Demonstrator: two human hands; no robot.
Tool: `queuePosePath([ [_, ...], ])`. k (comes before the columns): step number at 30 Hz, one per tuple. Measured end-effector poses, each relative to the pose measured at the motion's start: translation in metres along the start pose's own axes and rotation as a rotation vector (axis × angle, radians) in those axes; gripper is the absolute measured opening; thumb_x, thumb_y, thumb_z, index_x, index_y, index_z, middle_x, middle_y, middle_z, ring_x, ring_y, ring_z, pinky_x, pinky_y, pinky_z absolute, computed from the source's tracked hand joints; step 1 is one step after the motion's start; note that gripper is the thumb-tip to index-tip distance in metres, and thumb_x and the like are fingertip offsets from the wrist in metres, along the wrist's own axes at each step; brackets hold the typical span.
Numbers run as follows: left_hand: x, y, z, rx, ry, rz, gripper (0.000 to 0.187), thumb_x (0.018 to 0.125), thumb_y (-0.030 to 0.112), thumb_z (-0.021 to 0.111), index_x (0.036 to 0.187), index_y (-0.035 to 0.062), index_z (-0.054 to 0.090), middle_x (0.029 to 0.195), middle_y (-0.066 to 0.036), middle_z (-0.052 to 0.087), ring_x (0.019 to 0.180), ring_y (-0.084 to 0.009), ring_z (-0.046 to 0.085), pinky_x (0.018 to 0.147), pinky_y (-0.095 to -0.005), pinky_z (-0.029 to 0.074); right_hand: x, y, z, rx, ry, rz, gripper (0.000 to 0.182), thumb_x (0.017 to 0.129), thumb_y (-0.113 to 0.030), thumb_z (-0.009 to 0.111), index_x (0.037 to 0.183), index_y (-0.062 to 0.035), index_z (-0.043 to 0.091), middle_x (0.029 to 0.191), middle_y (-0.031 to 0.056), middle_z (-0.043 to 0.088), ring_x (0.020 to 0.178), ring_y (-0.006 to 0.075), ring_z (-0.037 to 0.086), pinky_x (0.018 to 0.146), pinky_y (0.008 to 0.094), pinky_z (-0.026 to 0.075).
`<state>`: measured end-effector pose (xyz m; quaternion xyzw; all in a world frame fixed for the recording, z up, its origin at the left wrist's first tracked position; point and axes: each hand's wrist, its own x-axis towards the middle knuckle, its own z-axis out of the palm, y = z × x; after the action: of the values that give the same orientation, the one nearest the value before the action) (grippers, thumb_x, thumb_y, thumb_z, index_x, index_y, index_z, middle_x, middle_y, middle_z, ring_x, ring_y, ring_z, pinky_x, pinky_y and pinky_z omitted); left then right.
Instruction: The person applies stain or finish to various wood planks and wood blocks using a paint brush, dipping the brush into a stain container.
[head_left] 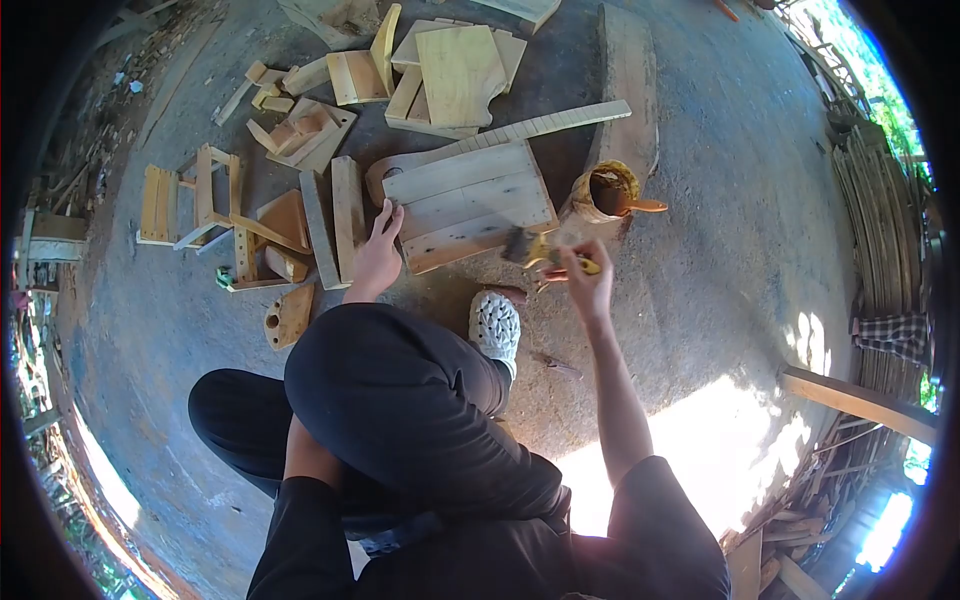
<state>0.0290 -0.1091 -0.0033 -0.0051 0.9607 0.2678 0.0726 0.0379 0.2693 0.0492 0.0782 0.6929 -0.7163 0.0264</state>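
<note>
A pale board of joined wooden slats [470,205] lies tilted in front of my feet, with dark stains along its near edge. At its left edge rests my left hand [376,258], fingers stretched out and touching the wood. My right hand [590,278] is closed around the yellow handle of a paintbrush [538,250]. The brush's dark bristles are just off the board's near right corner, slightly blurred. Beyond that hand stands a stained bucket [604,192] with dark liquid inside and an orange-brown stick or handle [645,205] across its rim.
Small wooden frames [205,195] and upright planks [348,215] stand to the left. Cut boards [460,75] are piled at the back. A long plank [628,90] lies behind the bucket. My shoe [495,325] is close to the board. Timber [875,215] is stacked at the right.
</note>
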Motion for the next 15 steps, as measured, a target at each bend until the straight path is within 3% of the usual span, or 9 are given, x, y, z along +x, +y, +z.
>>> queuePosePath([
  [5,0.000,-0.003,0.004,0.018,0.021,0.012,0.080,0.091,-0.002,0.050,0.165,0.0251,0.036,0.176,-0.002,0.026,0.114,-0.0397,0.070,0.091,-0.0505,0.058,0.012,-0.016,-0.034,-0.130,0.162,-0.102,0.015,0.104,-0.004,0.065,0.097,0.0010,0.053,0.087,0.0151,0.072,0.071,0.0233,0.078,0.060,0.0341,0.068],
  [7,0.001,-0.005,0.006,0.022,0.028,0.020,0.081,0.091,-0.003,0.050,0.166,0.0251,0.036,0.176,-0.002,0.025,0.115,-0.0391,0.069,0.091,-0.0498,0.058,0.013,-0.026,-0.036,-0.372,0.263,-0.223,0.016,0.103,-0.005,0.066,0.093,-0.0003,0.054,0.081,0.0125,0.071,0.069,0.0198,0.077,0.059,0.0317,0.066],
  [11,0.002,-0.012,0.014,0.053,0.059,0.045,0.084,0.090,-0.005,0.050,0.167,0.0250,0.034,0.176,-0.002,0.025,0.123,-0.0364,0.066,0.091,-0.0477,0.058,0.016,-0.025,-0.021,-0.405,0.221,-0.323,0.017,0.101,-0.005,0.068,0.091,-0.0014,0.056,0.075,0.0105,0.069,0.068,0.0174,0.076,0.060,0.0316,0.064],
  [13,0.002,-0.010,0.013,0.056,0.046,0.036,0.085,0.089,-0.006,0.050,0.167,0.0249,0.034,0.176,-0.002,0.024,0.126,-0.0357,0.065,0.092,-0.0470,0.058,0.016,-0.026,-0.003,-0.774,0.135,-0.530,0.015,0.098,-0.004,0.070,0.091,-0.0028,0.057,0.078,0.0099,0.070,0.070,0.0187,0.076,0.061,0.0326,0.064],
  [15,0.001,-0.010,0.012,0.061,0.034,0.020,0.085,0.089,-0.007,0.049,0.167,0.0248,0.034,0.176,-0.002,0.024,0.129,-0.0350,0.063,0.092,-0.0464,0.058,0.007,-0.030,0.019,-0.814,0.118,-0.580,0.014,0.096,-0.003,0.072,0.091,-0.0030,0.059,0.082,0.0114,0.071,0.074,0.0211,0.075,0.063,0.0356,0.061],
])
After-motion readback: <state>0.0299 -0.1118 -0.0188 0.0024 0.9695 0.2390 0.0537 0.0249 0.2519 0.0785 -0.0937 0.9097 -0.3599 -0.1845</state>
